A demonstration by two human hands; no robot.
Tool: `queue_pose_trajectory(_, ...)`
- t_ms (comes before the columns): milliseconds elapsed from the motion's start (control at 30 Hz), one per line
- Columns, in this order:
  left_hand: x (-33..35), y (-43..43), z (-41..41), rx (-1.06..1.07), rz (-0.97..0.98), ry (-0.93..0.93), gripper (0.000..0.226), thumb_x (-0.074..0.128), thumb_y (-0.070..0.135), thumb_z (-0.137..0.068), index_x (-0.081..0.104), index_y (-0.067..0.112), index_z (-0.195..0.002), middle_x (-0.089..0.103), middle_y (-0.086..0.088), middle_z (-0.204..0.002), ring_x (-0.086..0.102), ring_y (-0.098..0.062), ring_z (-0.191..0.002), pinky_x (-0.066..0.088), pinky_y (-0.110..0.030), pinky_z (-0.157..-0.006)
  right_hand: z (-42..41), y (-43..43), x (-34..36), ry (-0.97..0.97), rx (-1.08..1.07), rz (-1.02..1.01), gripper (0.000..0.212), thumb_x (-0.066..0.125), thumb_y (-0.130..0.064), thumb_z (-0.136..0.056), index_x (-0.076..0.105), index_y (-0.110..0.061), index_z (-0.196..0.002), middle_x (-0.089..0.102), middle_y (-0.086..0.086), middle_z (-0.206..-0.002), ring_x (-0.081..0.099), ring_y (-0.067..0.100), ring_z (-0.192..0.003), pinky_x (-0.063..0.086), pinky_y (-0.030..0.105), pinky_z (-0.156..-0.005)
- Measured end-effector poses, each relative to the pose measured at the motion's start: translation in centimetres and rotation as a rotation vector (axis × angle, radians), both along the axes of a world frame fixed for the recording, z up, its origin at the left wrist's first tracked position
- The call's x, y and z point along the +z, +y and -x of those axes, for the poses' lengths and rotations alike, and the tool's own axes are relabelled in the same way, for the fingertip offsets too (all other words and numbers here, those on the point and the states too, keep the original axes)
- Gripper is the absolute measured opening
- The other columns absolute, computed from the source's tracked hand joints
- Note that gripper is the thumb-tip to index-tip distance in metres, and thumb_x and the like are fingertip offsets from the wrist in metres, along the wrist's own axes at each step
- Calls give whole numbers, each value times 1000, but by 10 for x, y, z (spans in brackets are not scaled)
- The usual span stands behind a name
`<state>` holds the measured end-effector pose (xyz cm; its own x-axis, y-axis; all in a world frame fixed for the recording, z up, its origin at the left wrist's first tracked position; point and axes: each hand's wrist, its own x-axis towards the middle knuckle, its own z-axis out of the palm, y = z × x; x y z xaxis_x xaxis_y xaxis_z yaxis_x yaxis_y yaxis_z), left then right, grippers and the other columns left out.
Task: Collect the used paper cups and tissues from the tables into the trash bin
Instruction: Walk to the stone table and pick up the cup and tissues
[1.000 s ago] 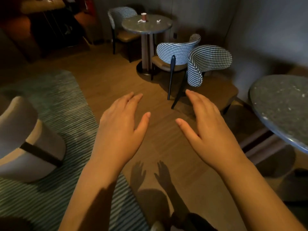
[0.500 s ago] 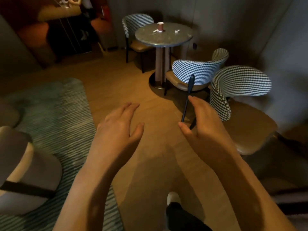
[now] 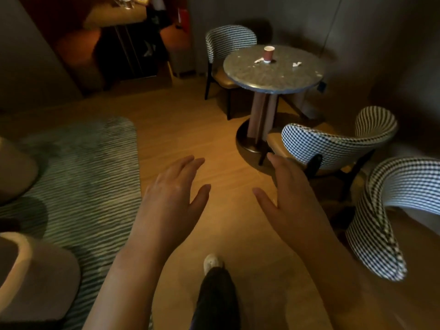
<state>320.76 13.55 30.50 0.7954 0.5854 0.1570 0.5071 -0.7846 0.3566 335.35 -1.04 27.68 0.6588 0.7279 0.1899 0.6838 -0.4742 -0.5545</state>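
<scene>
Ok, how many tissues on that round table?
2. One tissue lies just left of the paper cup; the other tissue lies apart, nearer the round table's right edge. None seems hidden.

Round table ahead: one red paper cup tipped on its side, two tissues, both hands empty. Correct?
No: the paper cup stands upright, as the head view shows. The rest holds: a tissue by the cup and a second tissue further right lie on the round table; the left hand and right hand are empty.

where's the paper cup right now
In the head view, the paper cup stands upright on the far side of the round table, upper right, with a crumpled tissue just left of it.
</scene>
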Motion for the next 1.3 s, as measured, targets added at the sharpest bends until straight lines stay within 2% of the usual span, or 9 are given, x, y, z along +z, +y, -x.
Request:
queue_pose_trajectory(167, 8, 118, -99, -54, -31, -24, 57, 41, 46, -89, 36, 27, -142, 37, 3, -147, 38, -17, -132, 38, -42, -106, -97, 113, 9, -56, -53, -10, 65, 53, -40, -91, 25, -21, -147, 31, -2, -149, 26, 12, -137, 33, 39, -110)
queue_pose_trajectory(267, 19, 185, -162, -81, -28, -20, 56, 42, 46, -91, 31, 31, -143, 35, 6, -148, 35, -15, -133, 36, -39, -107, -153, 173, 21, -55, -92, -23, 63, 54, -38, -91, 26, -22, -146, 31, -3, -149, 27, 12, -136, 29, 31, -109)
queue_pose_trajectory(333, 20, 223, -204, -118, -32, -38, 55, 42, 46, -91, 33, 30, -143, 37, 6, -147, 37, -13, -132, 36, -36, -107, -186, 205, 23, -64, -131, -30, 62, 54, -36, -91, 26, -22, -145, 30, -3, -149, 27, 11, -136, 26, 26, -106)
queue_pose_trajectory(533, 3, 308, -319, -225, -4, -19, 51, 44, 43, -92, 38, 30, -140, 41, 8, -143, 39, -10, -127, 28, -22, -92, -278, 267, -2, 23, -231, 37, 62, 55, -35, -91, 27, -22, -145, 31, -2, -148, 29, 13, -134, 29, 31, -108)
queue_pose_trajectory(633, -5, 353, -380, -254, -4, -25, 50, 46, 42, -92, 39, 30, -140, 42, 8, -143, 39, -10, -128, 31, -26, -97, -337, 300, -13, 58, -280, 61, 62, 53, -34, -92, 25, -21, -146, 28, -2, -150, 26, 13, -136, 25, 26, -104)
queue_pose_trajectory(800, -8, 430, -483, -266, -72, -5, 49, 49, 40, -91, 41, 31, -138, 43, 9, -141, 39, -8, -128, 34, -28, -100, -454, 379, -26, 72, -354, 24, 64, 56, -34, -91, 26, -20, -146, 28, -1, -150, 25, 16, -136, 31, 36, -106)
queue_pose_trajectory(1000, 12, 522, -589, -260, -168, 10, 49, 51, 39, -90, 43, 27, -137, 47, 6, -137, 44, -11, -124, 38, -29, -97, -580, 480, -16, 54, -339, 20, 62, 54, -33, -92, 27, -16, -145, 29, 4, -149, 26, 21, -137, 27, 37, -109)
queue_pose_trajectory(1200, -3, 591, -678, -255, -103, -4, 48, 49, 39, -92, 41, 29, -138, 45, 9, -139, 41, -8, -125, 33, -24, -96, -670, 543, -15, 62, -334, 31, 62, 54, -34, -92, 27, -18, -146, 28, 0, -150, 24, 17, -137, 23, 32, -110)
queue_pose_trajectory(1300, -18, 616, -736, -331, -64, -15, 47, 49, 38, -92, 41, 30, -138, 44, 9, -140, 42, -9, -127, 37, -27, -99, -714, 559, -27, 57, -381, 88, 63, 53, -36, -92, 28, -17, -146, 28, 1, -150, 23, 18, -138, 23, 35, -111)
